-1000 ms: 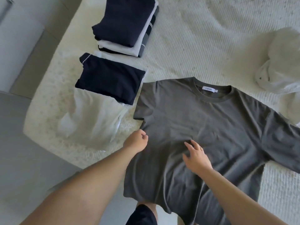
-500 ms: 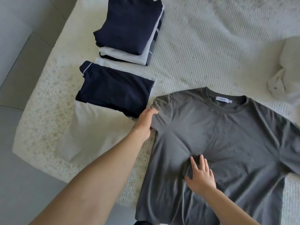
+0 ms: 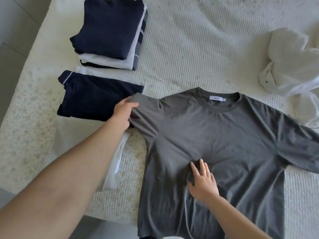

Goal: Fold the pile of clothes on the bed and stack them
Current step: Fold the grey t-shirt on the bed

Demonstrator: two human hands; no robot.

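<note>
A dark grey T-shirt [image 3: 224,135] lies spread face down on the bed, collar away from me. My left hand [image 3: 123,112] grips the end of its left sleeve, pulled out over a folded navy garment [image 3: 96,99]. My right hand [image 3: 202,181] presses flat on the shirt's middle with straight fingers. A stack of folded clothes [image 3: 110,31], navy on top with white and grey beneath, sits at the back left. A folded white garment [image 3: 110,163] lies partly under my left arm.
A crumpled white garment [image 3: 291,62] lies at the right of the ribbed white bed cover [image 3: 198,49]. The bed's left edge drops to a grey tiled floor [image 3: 12,23]. The shirt's hem hangs over the near edge.
My left hand moved from the shirt's side up to the left sleeve, took hold of it and pulled it outward. My right hand stayed pressed on the shirt's middle.
</note>
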